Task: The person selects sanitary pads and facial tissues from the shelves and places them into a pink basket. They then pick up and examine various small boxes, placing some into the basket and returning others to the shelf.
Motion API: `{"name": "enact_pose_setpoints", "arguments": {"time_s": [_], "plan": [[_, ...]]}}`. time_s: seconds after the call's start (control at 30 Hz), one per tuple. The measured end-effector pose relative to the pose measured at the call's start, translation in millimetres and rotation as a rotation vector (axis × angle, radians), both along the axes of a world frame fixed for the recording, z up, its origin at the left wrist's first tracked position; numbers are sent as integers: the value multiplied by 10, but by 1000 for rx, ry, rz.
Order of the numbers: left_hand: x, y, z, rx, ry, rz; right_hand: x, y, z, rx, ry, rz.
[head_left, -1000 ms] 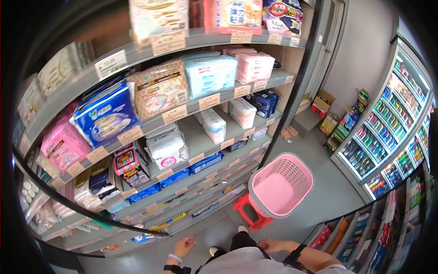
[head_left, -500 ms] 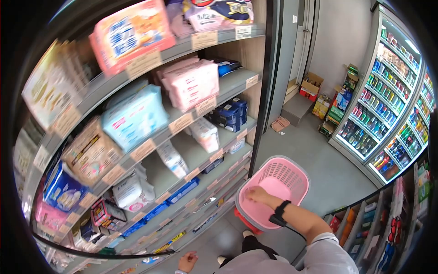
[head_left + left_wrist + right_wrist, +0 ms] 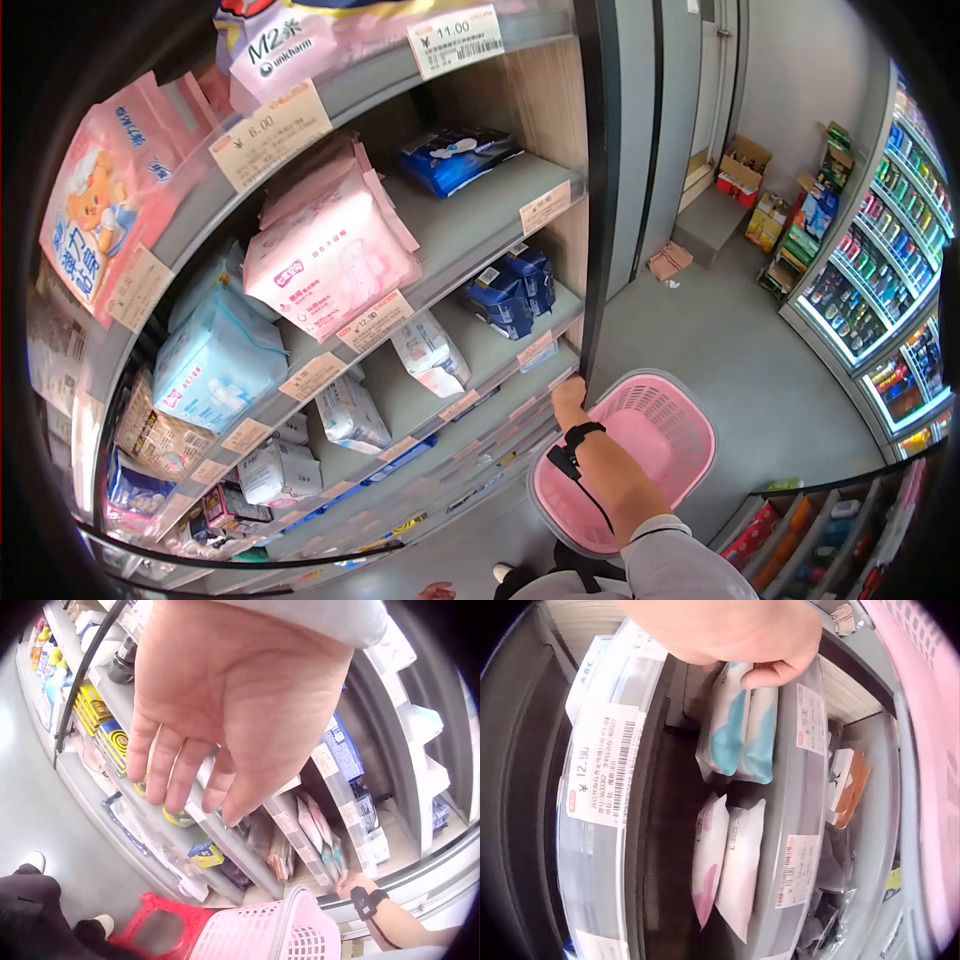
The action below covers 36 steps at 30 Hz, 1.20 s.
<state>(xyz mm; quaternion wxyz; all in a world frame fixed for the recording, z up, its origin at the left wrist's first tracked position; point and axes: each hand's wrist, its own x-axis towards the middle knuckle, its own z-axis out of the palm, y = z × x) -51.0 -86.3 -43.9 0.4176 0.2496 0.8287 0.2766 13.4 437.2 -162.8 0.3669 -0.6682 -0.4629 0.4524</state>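
My right hand reaches past the pink basket to a low shelf at the rack's right end. In the right wrist view, the thumb and fingers of this hand pinch the upper end of a white and teal pack; a similar pack stands against it. Two pink and white packs stand below them in that view. Empty, with fingers loosely bent, my left hand hangs in front of the shelves; its fingers show at the head view's bottom edge.
A red stool stands under the basket. Packaged goods fill the shelves above, including a pink pack and a dark blue pack. Drinks coolers and cardboard boxes stand beyond, a low rack at right.
The head view has moved closer to the rack's right end. My right hand has gone from low beside my body, over the basket, to the low shelf. My left hand has dropped towards the bottom edge.
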Motion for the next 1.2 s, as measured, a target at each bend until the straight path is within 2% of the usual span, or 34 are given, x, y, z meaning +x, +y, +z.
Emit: {"name": "enact_pose_setpoints", "arguments": {"time_s": [0.03, 0.1, 0.17, 0.2, 0.3, 0.33, 0.43, 0.47, 0.53, 0.57, 0.63, 0.67, 0.73, 0.77, 0.8, 0.83, 0.87, 0.9, 0.93, 1.03, 1.2], "plan": [[54, -11, 13, -11, -1, 13, -20, -9, 48, -121, 2, 18], [125, -3, 49, 39, -23, 51, -54, -52, 137, -117, -50, 24], [163, -72, -82, 69, -62, 99, -103, -56, 238, -203, 383, -137], [179, -101, -129, 103, -103, 140, -173, 26, -51, -205, 505, -222], [265, -96, -59, 59, -26, 86, -195, 47, -142, -168, 482, -172], [296, -96, -27, 53, -26, 91, -193, 50, -175, -232, 603, -217], [351, -69, 6, 35, 18, 83, -229, 45, -130, -176, 674, -249], [362, -72, 2, 32, 2, 100, -221, 32, -98, -179, 673, -248], [376, -68, 9, 28, -12, 115, -169, -34, 156, -282, 469, -218], [382, -55, 19, 13, 4, 107, -205, -13, -3, -284, 470, -218], [379, -33, 40, -4, 22, 99, -343, 99, -689, -50, 46, 9], [377, -24, 50, 15, 50, 70, -304, 78, -590, -51, 48, 9], [379, -22, 31, 35, 80, 45, -196, 40, -306, 53, 309, 9], [377, -45, -5, 46, 58, 63, -184, 37, -237, 51, 311, 13], [383, -63, -19, 57, 37, 83, -163, 54, -250, -52, 420, 1], [397, -45, 8, 56, 42, 90, -154, 112, -426, -155, 528, -9], [402, -25, 41, 51, 60, 60, -149, 202, -592, -160, 533, -2], [407, -20, 66, 46, 79, 30, -197, 378, -1127, -218, 755, -2], [406, -40, 51, 42, 84, 38, -261, 455, -1419, -279, 976, -4], [403, -54, 17, 60, 60, 35, -192, 194, -262, -388, 1015, -40], [414, 24, 89, 39, -53, 121, -176, 189, -113, -344, 963, 14]]}}
